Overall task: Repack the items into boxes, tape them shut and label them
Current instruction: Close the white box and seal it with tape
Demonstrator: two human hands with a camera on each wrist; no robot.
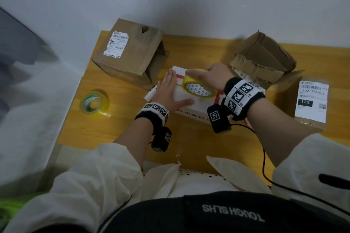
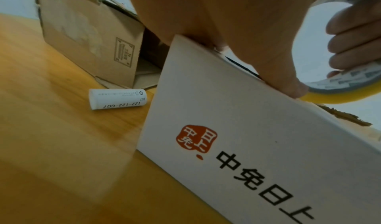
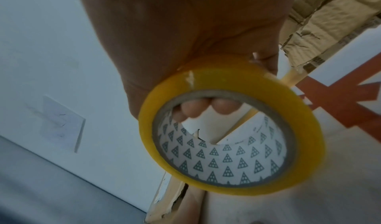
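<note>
Taping under way, labelling pending: left hand (image 1: pixel 169 91) lies flat on the white box (image 1: pixel 191 102), right hand (image 1: pixel 212 75) grasps the yellow tape roll (image 1: pixel 198 86) just above it, label roll (image 2: pixel 118 98) unused beside.

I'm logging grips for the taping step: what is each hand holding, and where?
The right hand grips the yellow tape roll through its core; the left hand holds nothing, pressing flat on the white box.

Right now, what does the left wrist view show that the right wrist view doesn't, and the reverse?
Only the left wrist view shows the rolled label lying on the wooden table, the printed side of the white box, and the left hand pressing flat on its top. Only the right wrist view shows tape stretching from the roll toward the box's red stripes. Both show the right hand gripping the yellow tape roll.
</note>
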